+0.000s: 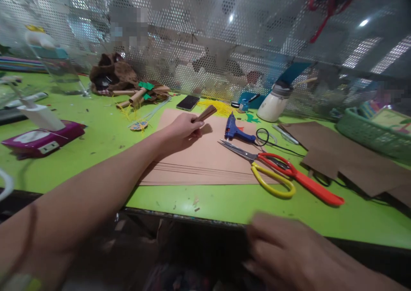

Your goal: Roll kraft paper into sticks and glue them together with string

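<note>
My left hand (184, 130) is closed on a small sheaf of folded brown paper (206, 113), which points up and to the right above a stack of brown kraft paper sheets (205, 171). Low at the right, my right hand (282, 248) hangs before the table's front edge, its curled fingers smeared by motion. Nearest to it on the table lie scissors (272, 156) with one yellow handle and one red, the blades resting on the paper stack. Just beyond them is a blue glue gun (236, 130) with its black cord.
A purple power strip (45, 139) with a white plug sits at the left. Along the back are paper rolls (141, 94), a phone (188, 103), yellow shreds (216, 107) and a white glue bottle (272, 104). Cut brown paper (346, 154) and a green basket (372, 132) are at right.
</note>
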Available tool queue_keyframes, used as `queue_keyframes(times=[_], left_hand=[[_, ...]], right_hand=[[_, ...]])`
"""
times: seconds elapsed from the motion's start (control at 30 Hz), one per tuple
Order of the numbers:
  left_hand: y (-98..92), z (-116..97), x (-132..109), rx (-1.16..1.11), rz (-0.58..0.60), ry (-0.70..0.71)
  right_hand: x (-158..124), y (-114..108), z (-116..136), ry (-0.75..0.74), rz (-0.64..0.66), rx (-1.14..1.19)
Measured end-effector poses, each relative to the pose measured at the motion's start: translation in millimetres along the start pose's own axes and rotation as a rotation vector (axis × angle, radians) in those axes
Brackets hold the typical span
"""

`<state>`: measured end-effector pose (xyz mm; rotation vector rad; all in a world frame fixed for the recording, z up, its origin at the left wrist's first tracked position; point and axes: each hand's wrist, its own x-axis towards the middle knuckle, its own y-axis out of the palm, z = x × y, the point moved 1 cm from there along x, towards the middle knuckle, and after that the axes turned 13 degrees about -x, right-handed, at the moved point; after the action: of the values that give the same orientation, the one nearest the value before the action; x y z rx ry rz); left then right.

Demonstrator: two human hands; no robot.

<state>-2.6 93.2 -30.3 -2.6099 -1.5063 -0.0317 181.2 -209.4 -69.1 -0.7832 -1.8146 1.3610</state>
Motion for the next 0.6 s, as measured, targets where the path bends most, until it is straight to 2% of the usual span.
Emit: queue_keyframes(times=[0.03,0.1,0.13,0.2,0.3,0.37,0.43,0.5,0.53,0.6], left_hand=[[0.2,-2,-1,0.009,-0.001,-0.001],[0.2,-4,-2,0.029,0.001,-0.006],[-0.1,-5,-2,0.039,0.002,-0.008],[-0.6,-5,-2,0.052,0.005,-0.011],[-0.9,-1,-1,0.046,0.013,-0.003],[-1.1,1,0,0.035,0.020,0.006],[-1.5,2,1,0.034,0.026,0.015],[-2.3,1,2,0.046,0.032,0.018],[-2.6,0,2,0.056,0.034,0.017],[-2.8,-3,1,0.078,0.036,0.018]], right_hand=[[37,-10,4,-0.069,0.035,0.028],[93,-19,15,-0.140,-0.085,-0.011],[109,-17,21,-0.155,-0.105,-0.042],[119,-3,32,-0.184,-0.143,-0.104],[104,17,41,-0.168,-0.208,-0.165],[92,19,39,-0.154,-0.263,-0.171],[78,9,32,-0.136,-0.293,-0.173],[56,-6,18,-0.050,-0.296,-0.203],[40,-14,9,0.035,-0.288,-0.234],[0,-26,-11,0.248,-0.154,-0.249]])
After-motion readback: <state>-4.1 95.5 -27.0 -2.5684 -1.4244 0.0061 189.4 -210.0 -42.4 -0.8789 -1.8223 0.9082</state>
